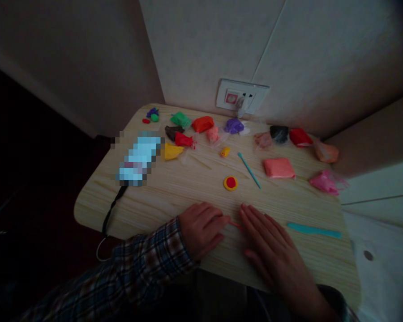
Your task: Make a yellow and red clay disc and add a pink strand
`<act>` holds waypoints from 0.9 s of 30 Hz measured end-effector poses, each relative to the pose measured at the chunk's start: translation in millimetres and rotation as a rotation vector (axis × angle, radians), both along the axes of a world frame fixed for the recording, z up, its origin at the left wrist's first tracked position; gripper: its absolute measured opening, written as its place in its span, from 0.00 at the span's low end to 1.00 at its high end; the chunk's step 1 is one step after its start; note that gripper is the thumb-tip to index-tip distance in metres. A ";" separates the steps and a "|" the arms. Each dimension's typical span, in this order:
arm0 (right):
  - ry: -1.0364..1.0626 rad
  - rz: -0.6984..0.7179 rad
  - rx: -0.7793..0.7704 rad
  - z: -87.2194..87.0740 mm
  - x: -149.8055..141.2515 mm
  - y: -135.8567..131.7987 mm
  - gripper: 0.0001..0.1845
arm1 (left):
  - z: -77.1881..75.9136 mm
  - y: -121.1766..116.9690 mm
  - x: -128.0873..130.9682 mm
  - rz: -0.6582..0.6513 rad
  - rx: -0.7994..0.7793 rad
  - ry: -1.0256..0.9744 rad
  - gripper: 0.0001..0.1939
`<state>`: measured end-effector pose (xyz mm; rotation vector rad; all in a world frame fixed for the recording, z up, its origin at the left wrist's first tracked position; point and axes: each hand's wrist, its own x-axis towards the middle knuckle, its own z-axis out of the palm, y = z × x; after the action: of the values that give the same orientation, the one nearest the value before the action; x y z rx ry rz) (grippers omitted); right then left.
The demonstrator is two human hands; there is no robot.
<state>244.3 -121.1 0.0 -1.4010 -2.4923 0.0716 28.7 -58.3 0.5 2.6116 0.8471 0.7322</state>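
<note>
Both my hands rest on a light wooden table point(174, 192) near its front edge. My left hand point(201, 228), in a plaid sleeve, has its fingers curled with the tips touching one end of a thin pink-red clay strip point(235, 225). My right hand point(268, 243) lies flat with the fingers stretched out over the other end of that strip. Just beyond the hands sits a small yellow clay disc with a red centre point(230, 183). A thin teal stick tool point(249, 170) lies to the disc's right.
Several bags of coloured clay line the table's back: green point(180, 119), orange-red point(203, 124), purple point(234, 125), black point(279, 133), red point(300, 137), pink point(325, 181). A salmon clay slab point(279, 168) and a teal knife tool point(314, 230) lie right. A wall socket point(242, 96) is behind.
</note>
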 end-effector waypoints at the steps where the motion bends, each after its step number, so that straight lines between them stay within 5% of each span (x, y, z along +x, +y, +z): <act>1: -0.024 0.000 0.006 -1.4 -4.3 -3.0 0.32 | -0.3 -0.9 -1.8 0.016 0.006 -0.034 0.12; 8: -0.111 -0.060 0.037 -2.4 -28.7 -25.9 0.33 | -4.1 10.2 -21.6 0.166 0.088 -0.273 0.09; 19: -0.067 -0.201 -0.014 -10.6 -29.2 -28.8 0.30 | -5.4 -4.7 -4.9 -0.006 0.030 -0.060 0.16; 27: 0.250 -0.413 -0.039 -4.5 -27.5 -2.6 0.08 | -13.7 1.5 10.2 0.189 0.068 -0.060 0.08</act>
<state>216.8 -123.7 -4.5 -1.7723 -1.9736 0.1976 38.9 -56.8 -13.2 2.5775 1.0800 0.8996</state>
